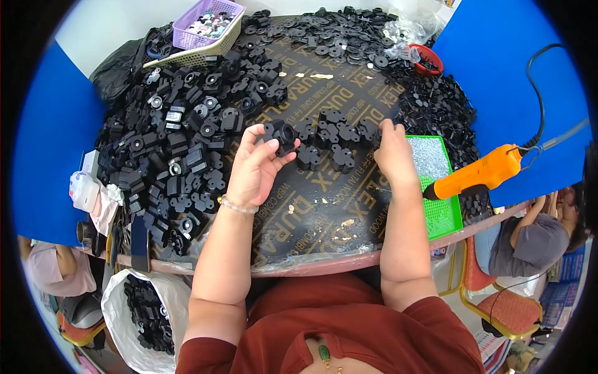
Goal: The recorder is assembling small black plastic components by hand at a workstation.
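Above the middle of the table, my left hand point(256, 163) is closed around a black plastic housing point(284, 134) with a round opening, pinched between thumb and fingers. My right hand point(394, 156) reaches down at the right end of a small cluster of black lobed plastic parts point(335, 128). Its fingers are drawn together, and what they hold, if anything, is hidden. A broad heap of black housings point(187, 149) covers the table to the left of my left hand. To the right of my right hand lies a green tray point(458, 212) with small silvery screws point(428, 157).
An orange power screwdriver point(479, 173) hangs on its cable over the tray. Black discs point(324, 37) and small black parts point(436, 106) lie behind. A red bowl point(441, 62), a purple basket point(177, 34) and an open white sack point(118, 311) stand around. Two people sit behind.
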`<control>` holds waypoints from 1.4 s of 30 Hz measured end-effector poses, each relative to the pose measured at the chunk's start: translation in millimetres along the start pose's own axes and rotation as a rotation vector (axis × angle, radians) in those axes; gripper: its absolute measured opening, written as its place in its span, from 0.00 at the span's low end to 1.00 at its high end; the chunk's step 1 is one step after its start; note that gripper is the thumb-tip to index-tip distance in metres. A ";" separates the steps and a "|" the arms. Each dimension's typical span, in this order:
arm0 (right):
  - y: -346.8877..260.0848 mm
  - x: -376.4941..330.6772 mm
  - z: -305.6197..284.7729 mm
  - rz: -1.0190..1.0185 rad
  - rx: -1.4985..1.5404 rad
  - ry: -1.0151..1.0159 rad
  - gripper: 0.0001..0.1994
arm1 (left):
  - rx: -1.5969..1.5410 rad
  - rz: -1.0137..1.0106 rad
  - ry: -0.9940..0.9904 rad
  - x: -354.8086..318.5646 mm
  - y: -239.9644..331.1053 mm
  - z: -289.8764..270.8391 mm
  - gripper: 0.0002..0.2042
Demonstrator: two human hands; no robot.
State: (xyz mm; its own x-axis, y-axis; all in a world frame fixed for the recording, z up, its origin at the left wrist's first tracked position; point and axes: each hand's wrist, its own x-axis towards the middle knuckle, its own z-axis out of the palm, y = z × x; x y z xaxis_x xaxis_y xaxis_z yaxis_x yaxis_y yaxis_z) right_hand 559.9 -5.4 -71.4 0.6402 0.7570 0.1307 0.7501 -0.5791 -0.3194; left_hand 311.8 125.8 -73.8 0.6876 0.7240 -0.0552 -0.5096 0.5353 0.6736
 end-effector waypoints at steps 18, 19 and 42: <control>-78.8 -34.4 0.2 -0.182 1.614 -0.318 0.17 | -0.085 -0.077 -0.123 -2.6 2.4 7.2 0.23; -78.3 -34.3 1.1 -0.137 1.725 -0.387 0.18 | -0.068 -0.072 -0.113 -3.2 1.6 8.7 0.23; -79.7 -34.5 3.1 0.179 2.004 -0.450 0.08 | 0.561 0.358 -0.203 -1.9 -17.7 5.5 0.22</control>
State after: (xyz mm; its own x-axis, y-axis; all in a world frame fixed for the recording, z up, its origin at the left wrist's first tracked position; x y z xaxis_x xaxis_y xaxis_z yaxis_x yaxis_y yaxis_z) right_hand 477.5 15.5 -53.3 0.3586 0.9279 -0.1016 -0.6877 0.1891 -0.7010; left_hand 322.4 112.6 -81.5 0.6378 0.6894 0.3435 -0.4164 -0.0666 0.9068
